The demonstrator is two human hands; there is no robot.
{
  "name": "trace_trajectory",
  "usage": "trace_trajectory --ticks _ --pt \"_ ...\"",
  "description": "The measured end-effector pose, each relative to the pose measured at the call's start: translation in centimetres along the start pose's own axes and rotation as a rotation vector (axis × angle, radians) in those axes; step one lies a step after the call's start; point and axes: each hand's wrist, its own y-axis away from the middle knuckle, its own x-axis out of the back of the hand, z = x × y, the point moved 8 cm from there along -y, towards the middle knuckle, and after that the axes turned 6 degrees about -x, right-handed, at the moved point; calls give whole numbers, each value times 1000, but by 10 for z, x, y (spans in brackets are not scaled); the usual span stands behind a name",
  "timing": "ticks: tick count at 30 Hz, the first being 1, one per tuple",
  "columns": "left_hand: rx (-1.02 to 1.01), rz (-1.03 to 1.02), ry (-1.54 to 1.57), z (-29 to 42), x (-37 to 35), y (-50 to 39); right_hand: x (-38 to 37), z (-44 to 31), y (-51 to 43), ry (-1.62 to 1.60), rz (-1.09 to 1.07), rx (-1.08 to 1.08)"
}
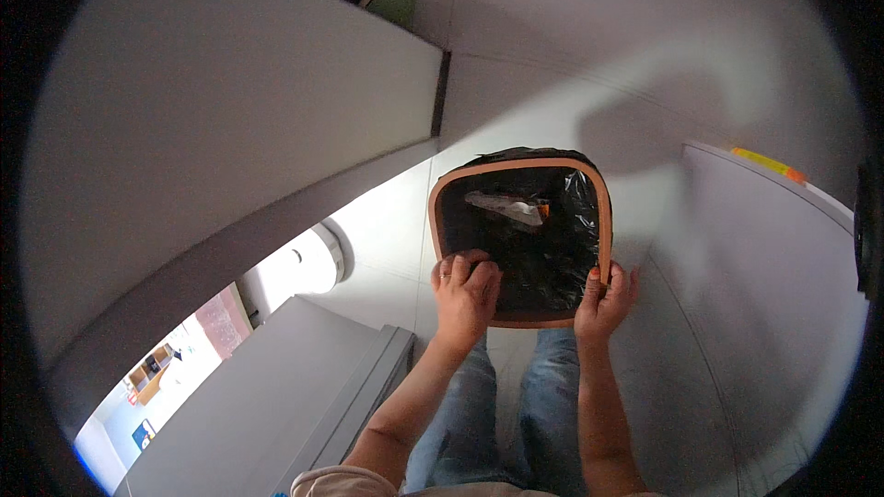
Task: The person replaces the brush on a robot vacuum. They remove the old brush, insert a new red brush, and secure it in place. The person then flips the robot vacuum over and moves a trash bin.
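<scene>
A waste bin with a brown-orange rim [523,164] is held in front of my legs, its mouth facing up at me. A black plastic liner bag [539,276] covers its inside, and some of the bag sticks out past the far rim. Deep in the bag lies a crumpled whitish wrapper [514,210] with an orange patch. My left hand [466,290] grips the rim at the near left corner, fingers curled over it. At the near right side, my right hand [606,300] pinches the rim, thumb on top. The bin's outer walls are mostly hidden.
A large grey panel [242,83] stands on the left, with a white cylindrical appliance [304,259] beyond its lower edge. Nearer me is a grey cabinet [276,386]. On the right, a pale panel [760,235] has a yellow-orange object [766,164] by its top edge.
</scene>
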Motion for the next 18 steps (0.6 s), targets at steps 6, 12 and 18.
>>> trace_trajectory --ticks 6,12,18 --pt "17 58 -2 -14 -7 5 -11 12 7 -60 47 -90" --pt "319 183 239 -59 -26 12 -20 23 12 -57 129 -157" --pt "294 -20 504 -86 -67 -2 -19 24 11 56 205 -241"
